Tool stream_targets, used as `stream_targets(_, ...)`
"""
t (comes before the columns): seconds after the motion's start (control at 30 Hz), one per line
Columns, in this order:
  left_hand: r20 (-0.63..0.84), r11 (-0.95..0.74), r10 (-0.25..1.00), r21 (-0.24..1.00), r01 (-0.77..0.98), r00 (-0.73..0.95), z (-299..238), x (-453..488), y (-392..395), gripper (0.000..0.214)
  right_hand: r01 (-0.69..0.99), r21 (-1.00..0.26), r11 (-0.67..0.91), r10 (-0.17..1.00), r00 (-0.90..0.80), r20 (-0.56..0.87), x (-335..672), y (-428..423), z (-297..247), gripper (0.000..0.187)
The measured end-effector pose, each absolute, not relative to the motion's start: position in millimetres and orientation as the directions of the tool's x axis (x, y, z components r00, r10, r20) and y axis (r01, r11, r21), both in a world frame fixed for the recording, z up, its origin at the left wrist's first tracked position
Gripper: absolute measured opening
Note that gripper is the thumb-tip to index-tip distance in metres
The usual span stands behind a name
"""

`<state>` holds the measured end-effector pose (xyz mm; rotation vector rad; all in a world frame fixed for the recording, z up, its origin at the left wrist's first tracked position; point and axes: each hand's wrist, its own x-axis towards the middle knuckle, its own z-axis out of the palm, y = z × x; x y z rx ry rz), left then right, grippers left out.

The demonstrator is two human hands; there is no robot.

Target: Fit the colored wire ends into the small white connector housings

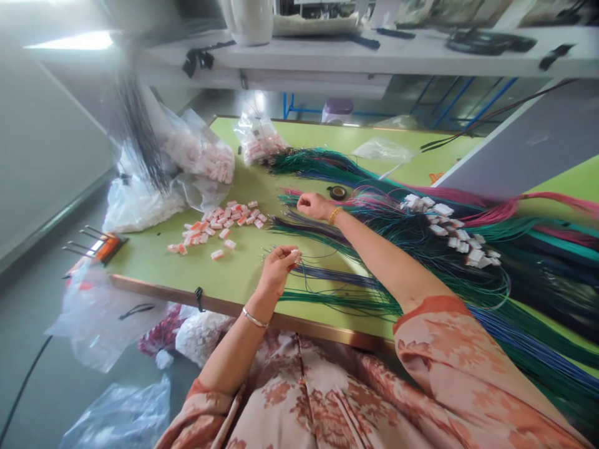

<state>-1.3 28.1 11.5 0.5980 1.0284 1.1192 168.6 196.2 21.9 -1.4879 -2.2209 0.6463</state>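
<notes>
I see the left hand pinching a white connector, the right hand possibly gripping (cannot tell); overlapping wires right of it could snag.

A shelf stretched across the far side.
A white cup stood on its left, a black object lay right; beyond, a purple-topped item sat near blue bars; near left lay a clear plastic bag.
</notes>
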Motion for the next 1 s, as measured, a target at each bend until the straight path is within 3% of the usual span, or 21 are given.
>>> stream_targets(0.1, -0.365, 0.361, 0.928, 0.824, -0.436, 0.076, 12.9, -1.1, 27.0, 0.031, 0.723, -0.594, 0.352, 0.92, -0.383, 0.079, 148.2, 195.1, 23.7, 0.02)
stream_targets(0.3, -0.365, 0.356, 0.928, 0.818, -0.451, 0.072, 14.8, -1.5, 25.3, 0.032, 0.839, -0.441, 0.318, 0.939, -0.345, 0.022, 133.3, 187.4, 22.6, 0.014)
stream_targets(0.5, -0.372, 0.367, 0.925, 0.82, -0.439, 0.078, 13.6, -1.1, 25.0, 0.034, 0.855, -0.402, 0.328, 0.944, -0.312, 0.106, 143.6, 183.0, 15.7, 0.011)
stream_targets(0.63, -0.368, 0.364, 0.927, 0.823, -0.436, 0.078, 13.9, 0.6, 25.4, 0.035, 0.773, -0.574, 0.27, 0.963, -0.207, 0.174, 145.3, 182.9, 14.9, 0.006)
stream_targets(0.8, -0.357, 0.358, 0.93, 0.826, -0.436, 0.086, 15.9, 0.5, 24.5, 0.035, 0.502, -0.864, 0.049, 0.998, -0.061, 0.021, 142.8, 187.0, 12.1, 0.009)
stream_targets(0.9, -0.364, 0.359, 0.928, 0.822, -0.443, 0.078, 15.4, -0.3, 24.1, 0.037, 0.389, -0.918, 0.074, 0.997, -0.035, 0.066, 145.2, 187.1, 14.9, 0.008)
stream_targets(1.0, -0.353, 0.345, 0.933, 0.816, -0.464, 0.072, 14.1, -0.3, 26.5, 0.037, 0.377, -0.908, 0.184, 0.981, -0.123, 0.148, 151.7, 179.4, 24.0, 0.008)
